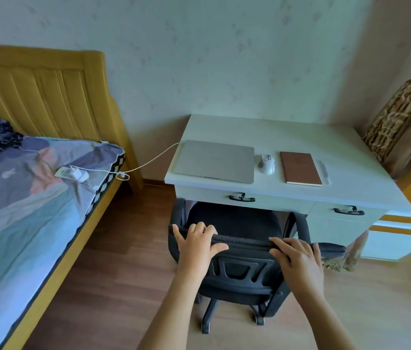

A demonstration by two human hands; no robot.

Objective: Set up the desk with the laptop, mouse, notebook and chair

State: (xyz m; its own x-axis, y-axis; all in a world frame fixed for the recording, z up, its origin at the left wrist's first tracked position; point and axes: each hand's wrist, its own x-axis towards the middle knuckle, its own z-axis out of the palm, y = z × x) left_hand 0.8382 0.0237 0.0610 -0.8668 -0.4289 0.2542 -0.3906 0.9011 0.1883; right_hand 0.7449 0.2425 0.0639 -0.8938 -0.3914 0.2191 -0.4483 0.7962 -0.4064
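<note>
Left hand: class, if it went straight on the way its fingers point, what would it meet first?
The left hand grips the chair backrest, fingers pointing toward the desk. Straight on, it would probably meet the drawer front first; depth is unclear.

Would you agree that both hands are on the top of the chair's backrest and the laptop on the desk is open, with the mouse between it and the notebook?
Not quite: the laptop is closed, its lid flat on the desk, as the head view shows. The rest holds: the left hand and right hand grip the top of the chair backrest, and the mouse lies between the laptop and the notebook.
</note>
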